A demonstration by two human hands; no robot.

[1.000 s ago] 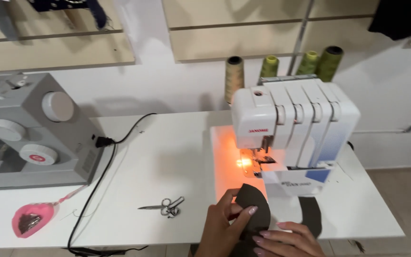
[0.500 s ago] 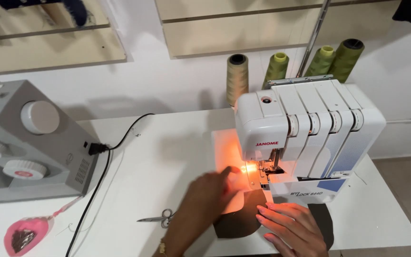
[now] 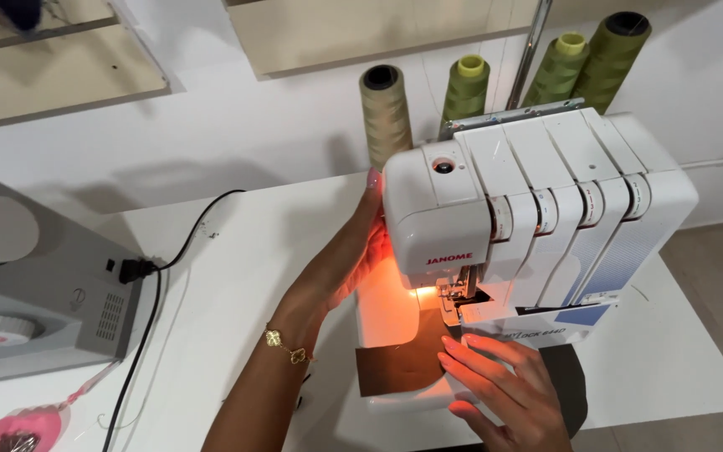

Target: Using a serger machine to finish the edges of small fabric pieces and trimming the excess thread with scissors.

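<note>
**Dark fabric at the overlocker's foot**

White tabletop (image 3: pixel 236 243) fills the middle of the frame, with a pale wall behind. At centre right I see the white overlock machine (image 3: pixel 537 218), four thread cones (image 3: pixel 387 113) behind it. My left hand (image 3: pixel 353 251) lies flat and spread against the machine's left side. My right hand (image 3: pixel 504 389), lower centre, rests open with its fingertips on the dark fabric piece (image 3: pixel 399 364), which lies under the lit presser foot. A grey sewing machine (image 3: pixel 35 285) sits at the left edge.
</note>
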